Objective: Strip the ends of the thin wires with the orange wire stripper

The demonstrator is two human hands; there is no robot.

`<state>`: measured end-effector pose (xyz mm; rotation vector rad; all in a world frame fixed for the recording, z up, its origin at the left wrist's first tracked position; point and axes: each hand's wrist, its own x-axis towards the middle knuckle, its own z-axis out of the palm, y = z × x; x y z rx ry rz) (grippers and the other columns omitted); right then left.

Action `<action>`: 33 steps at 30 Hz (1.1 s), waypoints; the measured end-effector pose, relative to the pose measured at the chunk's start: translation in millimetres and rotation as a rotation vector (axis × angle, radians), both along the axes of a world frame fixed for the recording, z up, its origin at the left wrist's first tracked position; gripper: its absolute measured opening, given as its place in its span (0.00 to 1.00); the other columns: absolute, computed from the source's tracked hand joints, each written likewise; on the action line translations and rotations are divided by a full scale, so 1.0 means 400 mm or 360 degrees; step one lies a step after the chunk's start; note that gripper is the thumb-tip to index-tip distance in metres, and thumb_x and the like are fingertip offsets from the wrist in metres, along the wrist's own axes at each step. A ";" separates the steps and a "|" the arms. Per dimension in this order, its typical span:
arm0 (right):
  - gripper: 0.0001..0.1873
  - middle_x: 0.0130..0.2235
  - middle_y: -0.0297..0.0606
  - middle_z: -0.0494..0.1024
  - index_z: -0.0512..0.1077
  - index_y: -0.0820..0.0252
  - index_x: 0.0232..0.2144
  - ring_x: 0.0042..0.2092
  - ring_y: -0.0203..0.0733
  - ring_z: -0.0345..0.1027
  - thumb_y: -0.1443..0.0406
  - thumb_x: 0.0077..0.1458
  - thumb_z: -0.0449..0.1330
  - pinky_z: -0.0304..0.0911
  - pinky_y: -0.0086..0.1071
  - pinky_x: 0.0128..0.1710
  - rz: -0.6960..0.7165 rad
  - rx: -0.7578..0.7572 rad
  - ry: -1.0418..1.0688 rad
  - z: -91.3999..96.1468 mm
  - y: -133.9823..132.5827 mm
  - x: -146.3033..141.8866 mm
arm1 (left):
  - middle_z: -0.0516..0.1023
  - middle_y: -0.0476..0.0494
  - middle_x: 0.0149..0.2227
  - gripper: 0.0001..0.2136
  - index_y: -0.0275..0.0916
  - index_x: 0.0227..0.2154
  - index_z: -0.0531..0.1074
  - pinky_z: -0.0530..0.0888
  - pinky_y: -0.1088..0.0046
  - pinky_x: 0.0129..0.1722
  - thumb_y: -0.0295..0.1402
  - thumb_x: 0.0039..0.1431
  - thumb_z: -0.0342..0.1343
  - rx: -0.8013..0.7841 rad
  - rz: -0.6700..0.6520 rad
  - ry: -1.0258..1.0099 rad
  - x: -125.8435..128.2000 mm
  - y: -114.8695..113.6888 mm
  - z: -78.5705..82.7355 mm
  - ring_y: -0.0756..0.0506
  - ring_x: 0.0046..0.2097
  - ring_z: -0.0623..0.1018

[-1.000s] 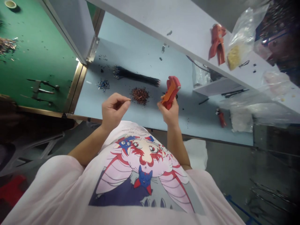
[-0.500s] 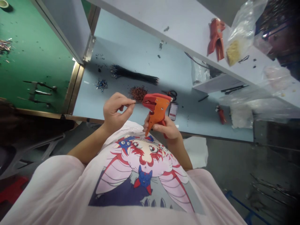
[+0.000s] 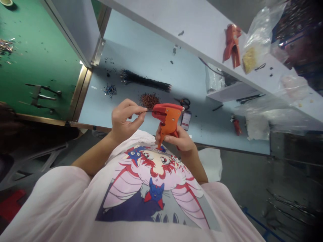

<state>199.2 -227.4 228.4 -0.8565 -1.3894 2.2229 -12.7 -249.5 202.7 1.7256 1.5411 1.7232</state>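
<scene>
**Wire stripper held up to a pinched wire**

Left hand (image 3: 123, 121) pinches the thin wire (image 3: 149, 109) between thumb and forefinger, wire end running right into the red mouth of the orange-red wire stripper (image 3: 168, 117). Right hand (image 3: 177, 140) wraps the stripper's handle, fingers curled, tool upright just beside the left hand, above the near edge of the light-blue workbench (image 3: 204, 136). Just far of the hands lies a heap of copper wire scraps (image 3: 149, 101); farther off, a bundle of black wires (image 3: 145, 81). Scissors (image 3: 185, 103) sit right of the stripper.
</scene>
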 end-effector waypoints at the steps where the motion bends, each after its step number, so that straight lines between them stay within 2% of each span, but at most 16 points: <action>1: 0.15 0.32 0.37 0.72 0.67 0.62 0.39 0.30 0.38 0.69 0.62 0.51 0.63 0.69 0.35 0.31 -0.0004 0.0004 -0.0025 0.001 0.000 0.000 | 0.72 0.50 0.26 0.04 0.41 0.31 0.76 0.64 0.78 0.23 0.29 0.52 0.59 -0.0002 0.0001 0.0006 -0.001 0.000 0.001 0.54 0.26 0.67; 13: 0.13 0.28 0.34 0.71 0.67 0.61 0.36 0.28 0.36 0.67 0.60 0.51 0.63 0.67 0.32 0.28 0.0000 0.0040 -0.0122 0.002 0.000 0.001 | 0.73 0.49 0.26 0.03 0.40 0.30 0.76 0.64 0.78 0.23 0.29 0.51 0.59 -0.0005 0.0010 0.0067 -0.006 0.002 0.005 0.54 0.26 0.67; 20: 0.12 0.21 0.32 0.69 0.66 0.62 0.30 0.22 0.35 0.64 0.58 0.54 0.60 0.63 0.31 0.23 0.0016 0.0141 -0.0207 -0.001 0.001 0.000 | 0.72 0.49 0.25 0.03 0.40 0.30 0.76 0.64 0.78 0.23 0.30 0.52 0.59 -0.0056 -0.0015 0.0076 -0.006 0.005 0.010 0.54 0.25 0.66; 26: 0.16 0.15 0.24 0.58 0.61 0.60 0.23 0.15 0.28 0.51 0.58 0.55 0.59 0.53 0.25 0.16 -0.0066 0.0065 -0.0155 -0.021 0.002 -0.004 | 0.72 0.49 0.25 0.02 0.40 0.30 0.76 0.63 0.77 0.23 0.29 0.53 0.59 -0.0083 -0.0017 0.0095 -0.003 0.010 -0.004 0.54 0.24 0.65; 29: 0.14 0.22 0.30 0.66 0.65 0.62 0.28 0.22 0.31 0.61 0.57 0.51 0.62 0.61 0.27 0.22 -0.0062 0.0088 -0.0068 -0.026 0.005 -0.006 | 0.71 0.50 0.24 0.02 0.40 0.29 0.75 0.64 0.76 0.24 0.29 0.52 0.59 -0.0084 -0.0002 0.0077 -0.003 0.013 -0.008 0.54 0.24 0.64; 31: 0.17 0.30 0.37 0.71 0.67 0.62 0.35 0.30 0.36 0.67 0.57 0.47 0.64 0.66 0.32 0.30 -0.0062 0.0119 0.0014 -0.024 0.010 -0.003 | 0.71 0.50 0.24 0.02 0.40 0.29 0.75 0.64 0.76 0.25 0.29 0.53 0.58 -0.0099 0.0008 0.0051 -0.005 0.012 -0.008 0.54 0.25 0.64; 33: 0.21 0.36 0.40 0.72 0.67 0.61 0.40 0.35 0.40 0.69 0.57 0.46 0.65 0.68 0.36 0.35 -0.0104 0.0128 0.0087 -0.020 0.016 0.001 | 0.71 0.50 0.24 0.02 0.41 0.29 0.75 0.64 0.75 0.25 0.29 0.53 0.58 -0.0121 0.0027 0.0023 -0.006 0.010 -0.006 0.53 0.25 0.64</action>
